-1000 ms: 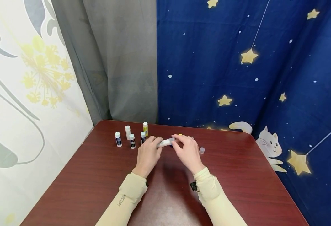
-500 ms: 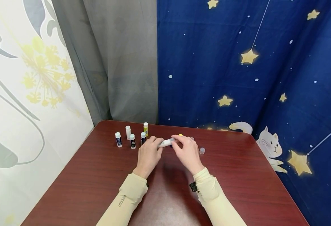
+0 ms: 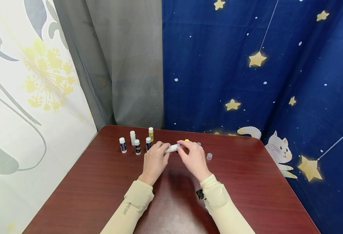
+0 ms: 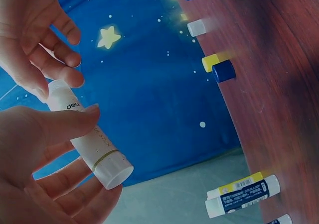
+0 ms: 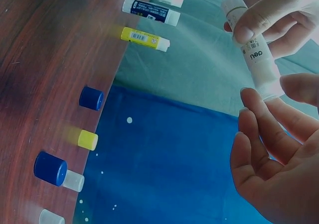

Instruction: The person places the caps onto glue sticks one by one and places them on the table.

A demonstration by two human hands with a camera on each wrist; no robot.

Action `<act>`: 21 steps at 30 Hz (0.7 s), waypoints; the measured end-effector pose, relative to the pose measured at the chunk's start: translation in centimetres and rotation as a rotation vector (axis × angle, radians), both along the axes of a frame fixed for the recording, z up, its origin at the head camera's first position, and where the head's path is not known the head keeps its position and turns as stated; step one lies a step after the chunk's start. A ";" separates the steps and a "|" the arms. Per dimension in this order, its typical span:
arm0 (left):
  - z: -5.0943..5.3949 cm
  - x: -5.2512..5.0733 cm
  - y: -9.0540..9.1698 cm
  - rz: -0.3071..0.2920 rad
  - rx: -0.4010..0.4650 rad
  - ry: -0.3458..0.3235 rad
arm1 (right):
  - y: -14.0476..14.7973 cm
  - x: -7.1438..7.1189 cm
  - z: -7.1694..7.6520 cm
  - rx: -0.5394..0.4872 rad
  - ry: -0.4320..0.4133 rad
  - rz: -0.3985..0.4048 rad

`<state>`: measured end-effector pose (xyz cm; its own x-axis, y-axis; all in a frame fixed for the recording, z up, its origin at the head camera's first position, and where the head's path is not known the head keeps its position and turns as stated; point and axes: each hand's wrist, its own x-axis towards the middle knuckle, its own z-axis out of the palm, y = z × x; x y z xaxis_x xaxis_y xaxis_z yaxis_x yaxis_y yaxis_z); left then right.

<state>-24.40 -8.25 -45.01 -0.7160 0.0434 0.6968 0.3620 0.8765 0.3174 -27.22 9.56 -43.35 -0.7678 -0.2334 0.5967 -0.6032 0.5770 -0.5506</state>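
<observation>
A white glue stick (image 4: pixel 92 134) marked "deli" is held in the air above the table, tilted. My left hand (image 3: pixel 155 160) grips its body, thumb laid across the label and fingers behind. At the stick's ribbed end, my right hand (image 3: pixel 193 159) pinches with thumb and fingertips, as the right wrist view shows. The opposite end, past a gold line, points away from the right hand. Just beyond the left hand stand glue sticks with dark labels (image 3: pixel 148 143) and a yellow glue stick (image 3: pixel 151 134).
More upright glue sticks (image 3: pixel 123 145) stand at the table's back left. Beyond the right hand sit loose caps: a clear cap (image 3: pixel 209 156), a yellow cap (image 5: pixel 88 140) and blue caps (image 5: pixel 91 98). Curtains (image 3: pixel 206 71) hang behind the table's far edge.
Both hands stay on the glue stick in almost the same place. The left hand has shifted very slightly to the right.
</observation>
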 end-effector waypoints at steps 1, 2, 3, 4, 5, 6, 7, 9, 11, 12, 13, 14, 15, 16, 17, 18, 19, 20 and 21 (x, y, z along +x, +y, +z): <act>0.0 0.0 0.0 0.001 -0.002 0.001 | 0.0 0.0 0.0 0.000 0.000 0.002; 0.0 0.0 0.0 0.003 -0.004 -0.002 | 0.0 0.0 0.0 0.001 0.001 0.002; 0.0 0.0 0.0 0.003 -0.004 0.002 | 0.0 0.0 0.0 0.002 0.003 0.002; 0.0 0.0 0.1 0.002 -0.005 0.002 | -0.1 0.1 0.0 0.001 0.006 0.002; 0.0 0.0 0.1 0.001 -0.006 0.001 | -0.1 0.1 0.0 0.000 0.009 0.002; 0.0 0.0 0.1 0.000 -0.007 0.001 | -0.1 0.1 0.0 0.000 0.012 0.002; 0.0 0.0 0.1 0.001 -0.008 -0.001 | -0.1 0.1 0.0 0.000 0.015 0.002; 0.0 0.0 0.1 0.000 -0.012 -0.005 | -0.1 0.1 0.0 -0.002 0.017 0.003; 0.0 0.1 0.2 0.002 -0.018 -0.009 | -0.1 0.1 -0.1 -0.003 0.017 0.001; 0.0 0.1 0.2 0.003 -0.020 -0.009 | -0.1 0.1 -0.1 -0.003 0.016 0.001; 0.0 0.1 0.2 0.004 -0.023 -0.006 | -0.2 0.1 -0.1 -0.003 0.014 0.000; 0.0 0.1 0.2 0.003 -0.025 -0.004 | -0.2 0.1 -0.2 -0.002 0.013 -0.001; 0.1 0.2 0.2 0.003 -0.028 -0.002 | -0.2 0.1 -0.2 -0.001 0.012 -0.001; 0.1 0.2 0.2 0.003 -0.029 0.001 | -0.2 0.1 -0.2 -0.001 0.012 -0.001; 0.1 0.2 0.3 0.002 -0.032 0.005 | -0.2 0.1 -0.2 -0.002 0.013 0.001; 0.1 0.2 0.3 0.002 -0.036 0.009 | -0.2 0.1 -0.2 -0.002 0.017 0.002; 0.1 0.3 0.3 0.002 -0.040 0.016 | -0.2 0.1 -0.2 -0.002 0.022 0.002; 0.1 0.3 0.4 0.001 -0.043 0.021 | -0.2 0.1 -0.2 -0.003 0.025 0.003; 0.1 0.3 0.4 0.001 -0.048 0.031 | -0.2 0.1 -0.2 -0.005 0.028 0.003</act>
